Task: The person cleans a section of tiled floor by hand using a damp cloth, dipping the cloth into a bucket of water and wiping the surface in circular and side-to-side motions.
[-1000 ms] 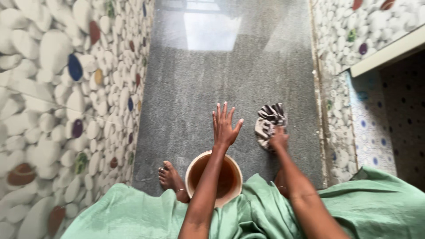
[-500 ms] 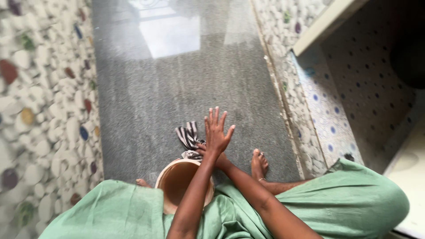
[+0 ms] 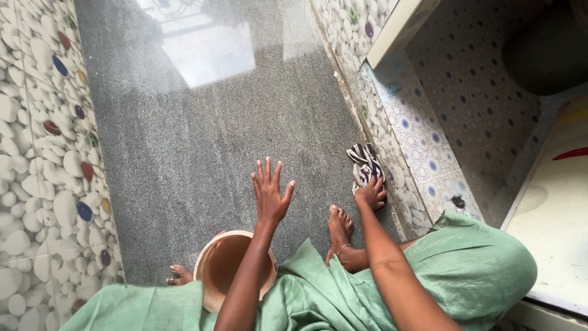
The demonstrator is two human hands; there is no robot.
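1. Down on the grey speckled floor (image 3: 202,153), you're crouching, with your right hand (image 3: 370,193) pressing a striped cloth (image 3: 364,164) against the stone right at the base of the pebble-patterned wall (image 3: 392,184).
2. Right-hand fingers are curling together, clamping the bunched cloth; it's sitting at the floor's right edge, just ahead of your right foot (image 3: 340,230).
3. Your left hand (image 3: 269,193) is hovering above the floor, fingers spread apart and holding nothing. My guess is it's helping you balance.
4. A round tan bucket (image 3: 229,266) is sitting between your feet, right under your left forearm, probably so it's within easy reach.
5. Materials: the floor is looking polished and glossy, reflecting a window. The cloth is soft, crumpled, black and white. The bucket looks like smooth plastic; I can't tell what's inside.
6. Loose green fabric (image 3: 471,270) is draping over your knees.
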